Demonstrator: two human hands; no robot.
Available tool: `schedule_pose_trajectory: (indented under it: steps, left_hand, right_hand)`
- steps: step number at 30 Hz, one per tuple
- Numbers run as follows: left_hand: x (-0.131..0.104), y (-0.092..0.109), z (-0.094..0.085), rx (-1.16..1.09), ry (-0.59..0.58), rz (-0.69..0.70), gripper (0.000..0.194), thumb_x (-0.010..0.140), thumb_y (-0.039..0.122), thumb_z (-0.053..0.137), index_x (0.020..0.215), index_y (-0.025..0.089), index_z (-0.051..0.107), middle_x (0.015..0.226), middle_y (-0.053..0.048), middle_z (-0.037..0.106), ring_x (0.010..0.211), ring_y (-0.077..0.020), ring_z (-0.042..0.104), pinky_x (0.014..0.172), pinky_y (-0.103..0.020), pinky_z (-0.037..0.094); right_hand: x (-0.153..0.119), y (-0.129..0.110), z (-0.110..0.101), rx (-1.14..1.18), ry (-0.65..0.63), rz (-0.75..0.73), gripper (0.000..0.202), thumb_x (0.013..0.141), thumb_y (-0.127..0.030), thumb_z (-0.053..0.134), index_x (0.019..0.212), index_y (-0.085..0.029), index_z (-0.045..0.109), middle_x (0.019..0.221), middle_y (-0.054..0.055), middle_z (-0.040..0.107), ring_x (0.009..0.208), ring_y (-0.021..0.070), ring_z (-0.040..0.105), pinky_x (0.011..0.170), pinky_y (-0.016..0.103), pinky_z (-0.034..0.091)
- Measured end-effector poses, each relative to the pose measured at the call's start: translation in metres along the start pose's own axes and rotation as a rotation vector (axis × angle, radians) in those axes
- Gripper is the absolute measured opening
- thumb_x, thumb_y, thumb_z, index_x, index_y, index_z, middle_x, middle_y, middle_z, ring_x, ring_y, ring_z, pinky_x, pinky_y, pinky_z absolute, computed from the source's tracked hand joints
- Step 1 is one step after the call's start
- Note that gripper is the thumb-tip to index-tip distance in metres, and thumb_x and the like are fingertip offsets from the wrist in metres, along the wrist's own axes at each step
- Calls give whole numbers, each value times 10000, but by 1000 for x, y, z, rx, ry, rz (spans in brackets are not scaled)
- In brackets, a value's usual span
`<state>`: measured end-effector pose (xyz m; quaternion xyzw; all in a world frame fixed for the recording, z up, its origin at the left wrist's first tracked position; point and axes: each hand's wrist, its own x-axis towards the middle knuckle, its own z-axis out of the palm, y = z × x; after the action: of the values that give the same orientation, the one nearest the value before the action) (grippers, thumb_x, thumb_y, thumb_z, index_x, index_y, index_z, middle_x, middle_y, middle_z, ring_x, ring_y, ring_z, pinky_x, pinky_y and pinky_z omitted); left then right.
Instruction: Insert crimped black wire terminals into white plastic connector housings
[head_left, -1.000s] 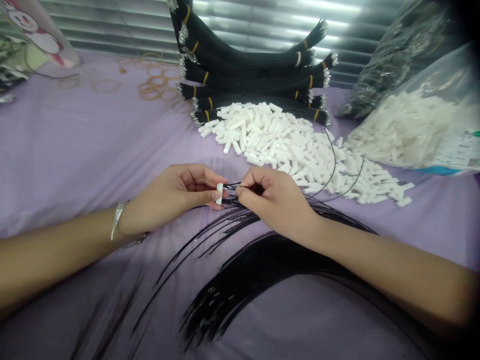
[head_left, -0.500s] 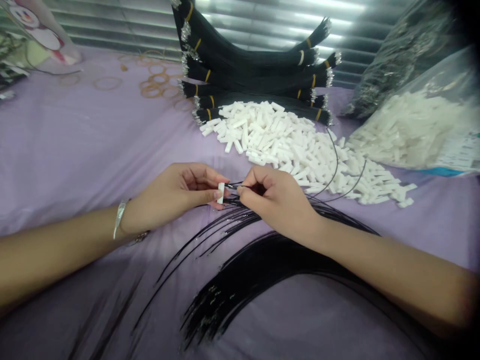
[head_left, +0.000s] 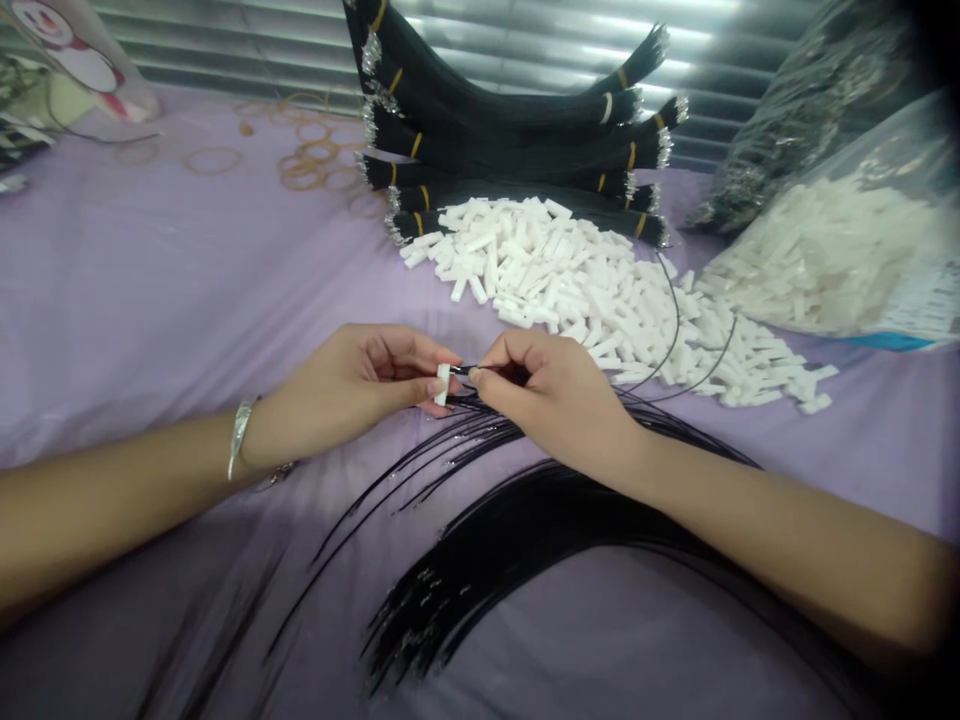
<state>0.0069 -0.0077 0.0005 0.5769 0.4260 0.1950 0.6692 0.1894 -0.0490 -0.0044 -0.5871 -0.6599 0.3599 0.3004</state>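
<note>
One white connector (head_left: 442, 385), in left fingers (head_left: 422, 390), runs lengthwise up the view.

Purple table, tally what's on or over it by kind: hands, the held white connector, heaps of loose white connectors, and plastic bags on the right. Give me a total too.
Hands, left hand and right hand: 2
Held white connector: 1
Connector heap: 1
Plastic bags, front bag and rear bag: 2
Total: 6
</note>
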Motion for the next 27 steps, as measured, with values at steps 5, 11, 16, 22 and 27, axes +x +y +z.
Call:
schedule_pose_trajectory:
  steps: [5, 11, 16, 22, 27]
  left_hand:
    - [-1, -2, 3, 29, 6, 36, 220, 766, 153, 645, 985, 130, 645, 876, -29, 707, 754, -99, 661, 707, -162, 535]
    - [0, -6, 3, -27, -10, 51, 302, 763, 158, 648, 1044, 122, 545, 801, -10, 698, 694, -73, 639, 690, -143, 521]
    - [-1, -2, 5, 17, 19, 13, 167, 750, 151, 648, 908, 118, 606, 805, -37, 706, 713, -111, 663, 689, -167, 522]
    - [-1, -1, 5, 19, 36, 21, 148, 730, 154, 665, 874, 130, 640, 813, -27, 713, 727, -127, 674, 694, -178, 524]
    - [-2, -1, 6, 15, 31, 28, 146, 737, 159, 663, 877, 125, 636, 796, -14, 710, 699, -106, 664, 684, -171, 523]
  right_hand:
    - [1, -1, 0, 4, -16, 11, 206, 753, -304, 565, 626, -142, 565, 549, -23, 528, 510, 65, 436, 465, 190, 306]
    - [3, -2, -2, 10, -49, 40, 204, 746, -307, 563, 630, -139, 573, 585, -14, 567, 537, 76, 467, 480, 192, 330]
    - [3, -2, -2, 26, -55, 50, 223, 750, -327, 574, 635, -136, 581, 567, -16, 550, 521, 72, 442, 467, 194, 305]
    - [3, -1, -2, 27, -79, 22, 212, 780, -313, 563, 668, -138, 610, 542, -24, 520, 501, 65, 414, 459, 196, 282]
    - [3, 0, 1, 6, -73, -22, 206, 809, -293, 537, 705, -139, 625, 589, -21, 557, 523, 61, 437, 473, 187, 299]
